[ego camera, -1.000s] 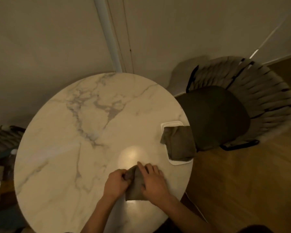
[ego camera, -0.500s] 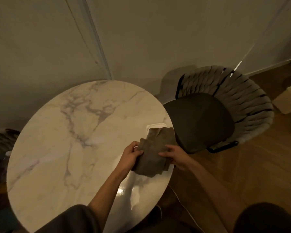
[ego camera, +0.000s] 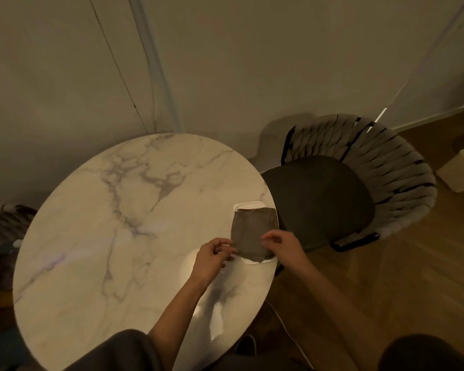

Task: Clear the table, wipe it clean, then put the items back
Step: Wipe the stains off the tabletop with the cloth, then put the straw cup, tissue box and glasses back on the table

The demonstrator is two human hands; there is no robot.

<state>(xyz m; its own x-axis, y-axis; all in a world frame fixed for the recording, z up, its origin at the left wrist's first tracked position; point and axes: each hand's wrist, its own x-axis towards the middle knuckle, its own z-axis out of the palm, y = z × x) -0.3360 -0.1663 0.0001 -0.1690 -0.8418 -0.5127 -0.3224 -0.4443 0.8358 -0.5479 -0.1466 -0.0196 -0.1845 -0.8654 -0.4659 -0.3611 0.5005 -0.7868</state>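
cloth (ego camera: 252,231) on tray (ego camera: 248,205), table (ego camera: 118,223) 3 o'clock | left hand (ego camera: 212,257) pinching cloth edge | right hand (ego camera: 284,249) grip unclear

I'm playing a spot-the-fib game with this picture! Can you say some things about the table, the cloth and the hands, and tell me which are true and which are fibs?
1. The table is round with a marble pattern. True.
2. The brown cloth lies on a white tray near the table's edge. True.
3. The cloth is on the chair. False: it is on the tray.
4. Only one hand is near the cloth. False: the left hand and right hand are both at it.
5. Cups stand on the table. False: none show.
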